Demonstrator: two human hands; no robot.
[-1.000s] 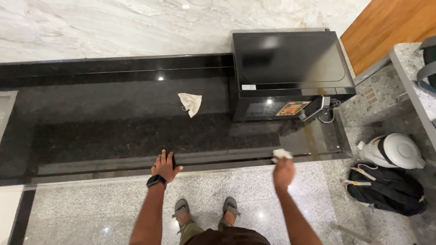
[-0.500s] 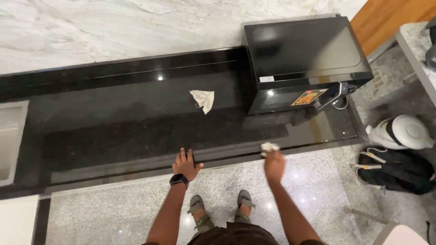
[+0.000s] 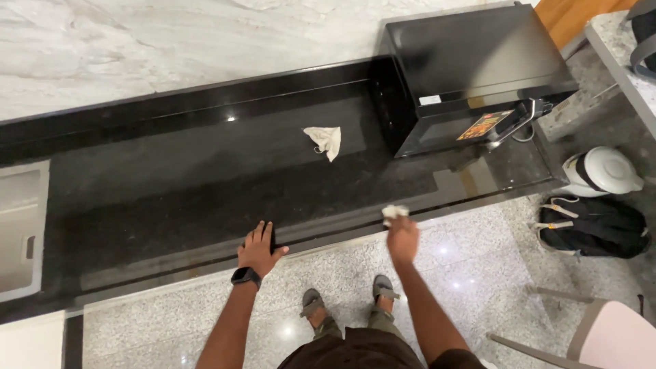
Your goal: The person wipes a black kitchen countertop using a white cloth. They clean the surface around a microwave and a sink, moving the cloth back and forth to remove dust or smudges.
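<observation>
Since a moment ago, our right hand [image 3: 402, 237] has slid along the glossy black stone worktop [image 3: 171, 184] edge, clenched on a small white wad [image 3: 394, 212]. Our left hand [image 3: 258, 247] lies released, flat. At twelve o'clock: crumpled white cloth [image 3: 325, 140], black microwave [image 3: 471, 75].

I see a kitchen: a polished black stone surface [image 3: 205, 184], a black microwave [image 3: 471, 75] at its right end, a steel sink [image 3: 20, 232] at its left edge.
</observation>
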